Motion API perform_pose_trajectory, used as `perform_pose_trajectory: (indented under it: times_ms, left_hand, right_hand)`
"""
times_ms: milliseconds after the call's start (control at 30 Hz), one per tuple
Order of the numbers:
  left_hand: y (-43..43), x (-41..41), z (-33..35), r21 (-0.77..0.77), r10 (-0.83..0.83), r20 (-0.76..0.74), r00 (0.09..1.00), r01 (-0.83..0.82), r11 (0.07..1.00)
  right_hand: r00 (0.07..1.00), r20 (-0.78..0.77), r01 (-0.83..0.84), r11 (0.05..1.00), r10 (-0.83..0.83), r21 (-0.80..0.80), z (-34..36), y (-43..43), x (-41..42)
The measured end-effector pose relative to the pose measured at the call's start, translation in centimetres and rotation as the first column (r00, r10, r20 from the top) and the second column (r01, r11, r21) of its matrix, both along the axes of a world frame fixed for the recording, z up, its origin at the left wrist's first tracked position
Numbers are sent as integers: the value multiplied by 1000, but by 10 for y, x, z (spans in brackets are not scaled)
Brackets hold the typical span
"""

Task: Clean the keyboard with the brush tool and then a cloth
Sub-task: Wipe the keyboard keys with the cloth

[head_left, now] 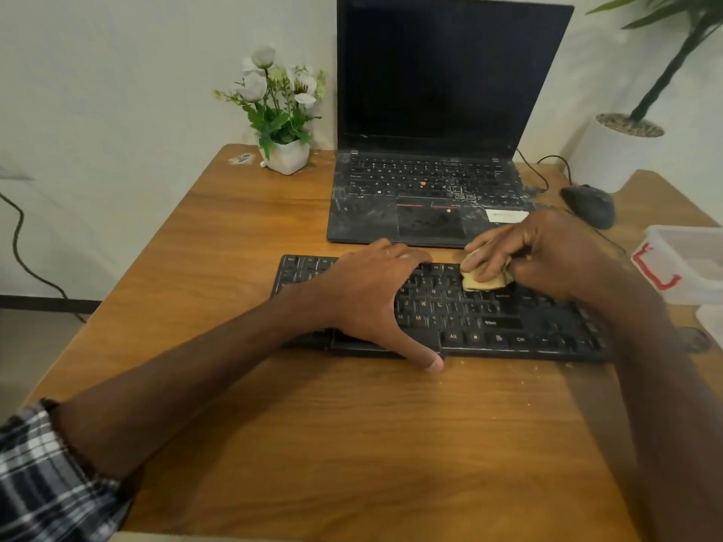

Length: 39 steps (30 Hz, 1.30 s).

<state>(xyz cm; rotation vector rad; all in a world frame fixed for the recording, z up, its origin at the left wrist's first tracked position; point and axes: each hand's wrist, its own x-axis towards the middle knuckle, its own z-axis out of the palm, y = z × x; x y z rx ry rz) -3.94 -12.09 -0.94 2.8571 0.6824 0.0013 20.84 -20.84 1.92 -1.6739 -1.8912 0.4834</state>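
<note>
A black keyboard lies across the wooden table in front of a laptop. My left hand rests flat on its left half, fingers spread over the far edge and thumb hooked over the near edge. My right hand presses a crumpled yellow cloth onto the keys near the upper right of the keyboard, fingers curled over the cloth. No brush tool is in view.
A dusty open laptop stands behind the keyboard. A white pot of flowers sits at the back left, a black mouse at the back right. A clear plastic box with a red latch stands at the right edge. Crumbs dot the table.
</note>
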Motion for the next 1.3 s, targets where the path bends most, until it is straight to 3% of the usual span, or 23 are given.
perform_pose_trajectory:
  times_ms: [133, 333, 533, 700, 800, 1000, 1300]
  left_hand:
    - [0, 0, 0, 25, -6, 4, 1000, 6, 1000]
    - [0, 0, -1, 5, 3, 3, 1000, -3, 1000]
    - [0, 0, 0, -10, 11, -12, 1000, -11, 1000]
    - [-1, 0, 1, -22, 14, -33, 999, -15, 1000]
    - [-1, 1, 2, -28, 19, -41, 999, -20, 999]
    - [-2, -1, 3, -39, 25, -44, 999, -27, 999]
    - [-3, -3, 3, -46, 17, -42, 999, -19, 999]
  right_hand:
    - [1000, 18, -23, 990, 21, 142, -9, 8, -20]
    - [999, -6, -39, 998, 39, 54, -16, 10, -17]
    - [994, -24, 103, 995, -103, 7, -7, -12, 30]
    - [991, -2, 132, 987, -132, 90, -9, -17, 29]
    - [999, 4, 34, 985, -35, 168, -14, -7, 8]
    - [995, -95, -17, 1000, 20, 23, -20, -2, 2]
    - [974, -86, 206, 977, -211, -59, -8, -27, 44]
